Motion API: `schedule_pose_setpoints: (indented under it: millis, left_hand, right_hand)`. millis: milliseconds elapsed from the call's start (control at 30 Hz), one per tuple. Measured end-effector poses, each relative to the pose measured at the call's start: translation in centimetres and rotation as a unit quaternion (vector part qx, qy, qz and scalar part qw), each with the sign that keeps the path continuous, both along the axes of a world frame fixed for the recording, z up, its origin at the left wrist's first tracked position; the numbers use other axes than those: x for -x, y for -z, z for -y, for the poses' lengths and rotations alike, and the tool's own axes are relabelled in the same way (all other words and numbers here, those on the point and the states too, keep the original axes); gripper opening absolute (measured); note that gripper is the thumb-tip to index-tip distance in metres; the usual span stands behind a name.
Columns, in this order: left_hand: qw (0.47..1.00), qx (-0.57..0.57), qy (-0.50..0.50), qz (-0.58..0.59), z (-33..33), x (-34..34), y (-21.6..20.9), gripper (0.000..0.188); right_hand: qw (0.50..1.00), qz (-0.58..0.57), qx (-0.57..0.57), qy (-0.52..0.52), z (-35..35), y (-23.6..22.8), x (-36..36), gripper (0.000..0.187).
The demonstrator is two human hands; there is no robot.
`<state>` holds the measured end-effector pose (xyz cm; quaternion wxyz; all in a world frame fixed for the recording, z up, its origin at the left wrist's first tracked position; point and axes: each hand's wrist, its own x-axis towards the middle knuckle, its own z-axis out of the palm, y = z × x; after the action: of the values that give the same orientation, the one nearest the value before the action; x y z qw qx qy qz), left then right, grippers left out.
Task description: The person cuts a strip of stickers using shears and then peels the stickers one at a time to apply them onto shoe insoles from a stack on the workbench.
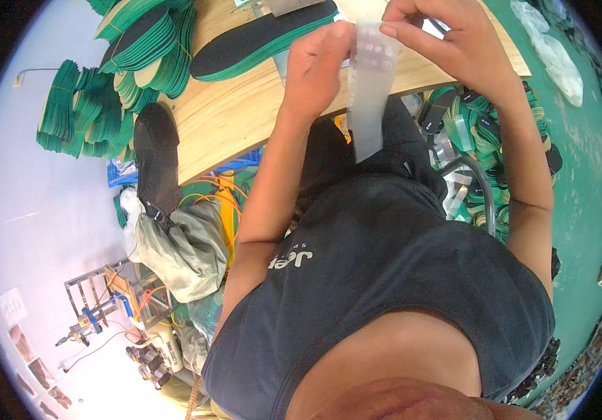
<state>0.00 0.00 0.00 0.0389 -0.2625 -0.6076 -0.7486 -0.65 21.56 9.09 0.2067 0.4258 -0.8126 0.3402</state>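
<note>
A long, narrow strip of translucent plastic film (pixel 369 105) hangs from the table's front edge down over my lap. Faint round marks run across its upper part. My left hand (pixel 317 70) is closed, thumb and fingers pinching the strip's upper left edge. At the upper right corner, my right hand (pixel 448 42) grips the film between thumb and fingertips. Just left of my left hand, a stack of black-topped green insoles (pixel 262 45) lies flat on the wooden table (pixel 224 115). Whether the strip is a single layer or a bag I cannot tell.
Bundles of green insoles (pixel 154 52) are heaped at the table's left end, beside a dark hanging insole shape (pixel 156 154). Many more insoles (pixel 490 133) pile up on the right below the table. A curved metal tube (pixel 479 178) rises near my right side.
</note>
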Motion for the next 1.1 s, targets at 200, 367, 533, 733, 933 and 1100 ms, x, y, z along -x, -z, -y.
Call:
schedule_pose_setpoints:
  millis: [200,367,533,733,933,1100]
  left_hand:
    - [0.999,-0.009,0.016,0.027,-1.5,-0.4,-0.5,0.019]
    - [0.994,-0.073,0.026,0.072,-1.4,0.1,0.6,0.016]
    - [0.991,-0.104,0.005,0.089,-1.9,0.7,1.5,0.019]
    - [0.991,-0.104,-0.005,0.09,-1.9,0.9,2.0,0.021]
    - [0.993,-0.071,-0.001,0.089,-2.7,1.1,1.4,0.016]
    - [0.98,-0.136,0.069,0.128,-2.4,1.1,1.7,0.014]
  right_hand:
    - [1.0,-0.028,0.006,0.007,0.3,0.2,-1.1,0.012]
    - [0.964,0.026,0.116,0.239,-7.2,4.2,4.5,0.014]
    - [0.947,0.02,-0.152,0.282,-21.5,16.1,13.9,0.044]
    - [0.946,-0.054,-0.226,0.227,-17.5,13.3,13.1,0.031]
    - [0.944,0.101,-0.22,0.223,-14.3,10.1,13.9,0.03]
    - [0.955,0.147,-0.089,0.243,-16.2,10.1,13.1,0.045]
